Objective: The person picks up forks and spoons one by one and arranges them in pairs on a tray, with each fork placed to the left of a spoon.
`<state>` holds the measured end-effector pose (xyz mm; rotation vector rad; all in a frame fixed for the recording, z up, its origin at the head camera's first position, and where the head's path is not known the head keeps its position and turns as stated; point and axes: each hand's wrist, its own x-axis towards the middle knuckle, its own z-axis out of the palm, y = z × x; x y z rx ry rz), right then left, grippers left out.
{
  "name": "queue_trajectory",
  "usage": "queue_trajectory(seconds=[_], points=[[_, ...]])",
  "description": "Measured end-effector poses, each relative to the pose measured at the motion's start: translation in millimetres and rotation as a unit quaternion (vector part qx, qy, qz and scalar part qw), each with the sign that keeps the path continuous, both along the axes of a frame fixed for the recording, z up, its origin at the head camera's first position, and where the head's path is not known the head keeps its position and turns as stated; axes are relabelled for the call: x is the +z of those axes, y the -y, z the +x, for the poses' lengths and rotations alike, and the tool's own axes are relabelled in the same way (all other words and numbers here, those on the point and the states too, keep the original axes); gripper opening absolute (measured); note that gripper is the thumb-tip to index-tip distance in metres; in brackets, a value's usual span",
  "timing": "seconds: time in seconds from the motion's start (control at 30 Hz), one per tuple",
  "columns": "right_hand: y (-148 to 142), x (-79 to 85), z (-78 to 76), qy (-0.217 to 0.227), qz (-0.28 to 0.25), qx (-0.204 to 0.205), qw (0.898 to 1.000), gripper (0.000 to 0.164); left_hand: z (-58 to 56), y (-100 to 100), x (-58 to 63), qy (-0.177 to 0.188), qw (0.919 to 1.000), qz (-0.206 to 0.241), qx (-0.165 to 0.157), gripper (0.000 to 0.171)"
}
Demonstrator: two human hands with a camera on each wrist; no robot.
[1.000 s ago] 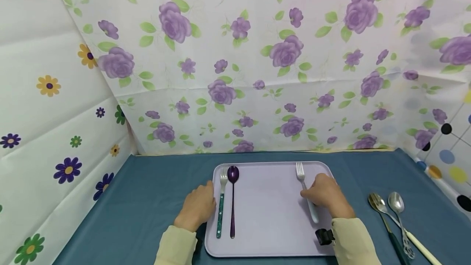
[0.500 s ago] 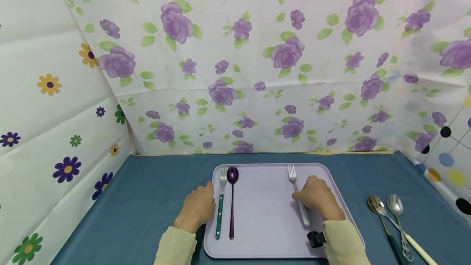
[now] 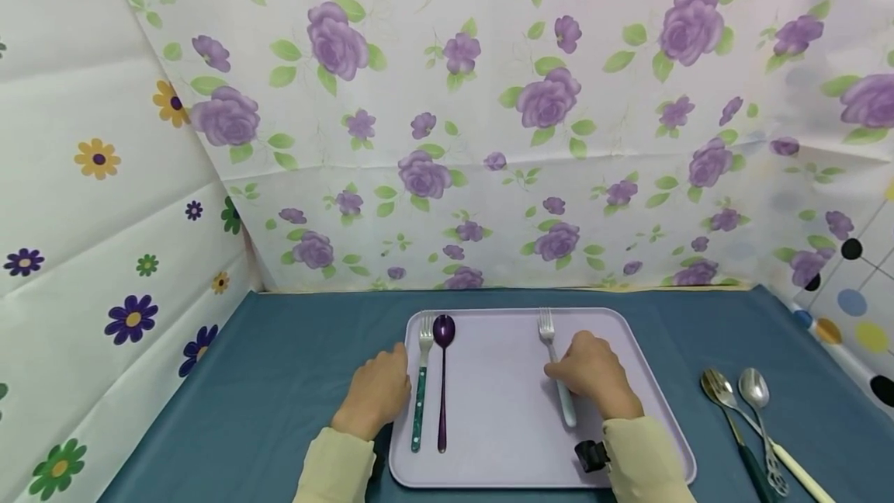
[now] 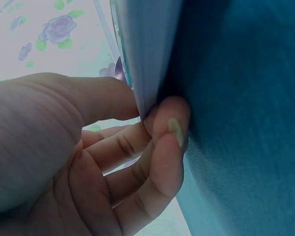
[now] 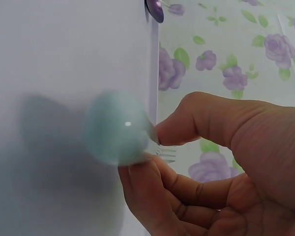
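Note:
A pale lilac tray (image 3: 496, 441) lies on the table. My left hand (image 3: 373, 393) grips its left rim; in the left wrist view the thumb and fingers pinch the tray's edge (image 4: 150, 44). On the tray's left side a fork with a dotted green handle (image 3: 418, 410) lies beside a dark purple spoon (image 3: 443, 332). Over the tray's right half my right hand (image 3: 594, 371) pinches a fork (image 3: 566, 407) with a pale blue-green handle, tines pointing away. The rounded end of that fork's handle (image 5: 113, 128) looms close in the right wrist view, with its shadow on the tray.
Right of the tray, on the blue tablecloth (image 3: 279, 379), lie a gold-coloured utensil with a dark green handle (image 3: 754, 472), a fork with a cream handle (image 3: 796, 468) and a silver spoon with an ornate handle (image 3: 754, 388). A floral sheet (image 3: 489, 200) hangs behind.
My right hand has moved left across the tray, carrying the pale-handled fork further from the right rim. My left hand has stayed at the tray's left edge.

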<state>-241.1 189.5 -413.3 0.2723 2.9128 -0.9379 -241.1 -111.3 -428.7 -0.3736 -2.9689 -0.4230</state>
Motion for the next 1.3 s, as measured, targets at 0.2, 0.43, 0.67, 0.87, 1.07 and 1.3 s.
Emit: queue_trajectory(seconds=[0.2,0.43,0.67,0.87,1.07,1.3], points=[[7.5,0.1,0.8,-0.01,-0.003,0.0,1.0,0.02,0.8,-0.2,-0.8,-0.001,1.0,-0.001,0.002,0.021],[14.0,-1.0,1.7,-0.016,-0.004,0.005,1.0,0.019,1.1,0.2,-0.7,-0.006,1.0,-0.001,0.0,0.021],[20.3,-2.3,1.2,-0.022,-0.003,0.007,1.0,0.018,0.7,0.0,-1.4,-0.006,1.0,-0.001,0.003,0.021],[27.5,-4.1,2.8,-0.022,-0.003,0.013,1.0,0.017,0.6,-0.5,-1.3,-0.009,0.9999,-0.005,0.003,0.02],[30.3,-7.3,2.8,-0.031,0.007,0.022,0.999,0.017,1.5,-0.1,-0.9,-0.006,0.9999,-0.008,0.005,0.02],[30.1,-6.2,4.0,-0.012,0.0,0.03,0.999,0.017,1.5,-0.4,0.2,-0.007,1.0,0.0,0.0,0.019]])
